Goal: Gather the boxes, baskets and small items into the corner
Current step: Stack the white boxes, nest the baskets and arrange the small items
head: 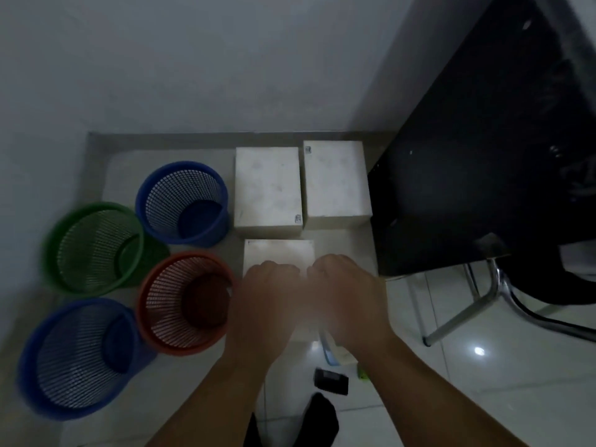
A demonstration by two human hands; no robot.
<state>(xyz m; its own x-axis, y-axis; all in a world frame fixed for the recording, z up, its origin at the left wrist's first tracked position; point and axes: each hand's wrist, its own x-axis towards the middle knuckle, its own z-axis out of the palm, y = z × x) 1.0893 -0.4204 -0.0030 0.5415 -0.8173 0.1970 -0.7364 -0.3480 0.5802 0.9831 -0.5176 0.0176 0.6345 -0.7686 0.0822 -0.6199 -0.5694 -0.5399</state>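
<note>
White box (267, 188), corner label (298, 218) unreadable

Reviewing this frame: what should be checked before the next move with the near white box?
1. Both hands on the near box: ok; left hand and right hand rest on it.
2. Fingers' hold: cannot tell, blurred.
3. Far boxes by the wall: ok; left far box, right far box.
4. Baskets gathered at left: ok; green basket, orange basket, far blue basket, near blue basket.
5. Small items gathered: not ok; black item and green item lie nearer the person.
</note>
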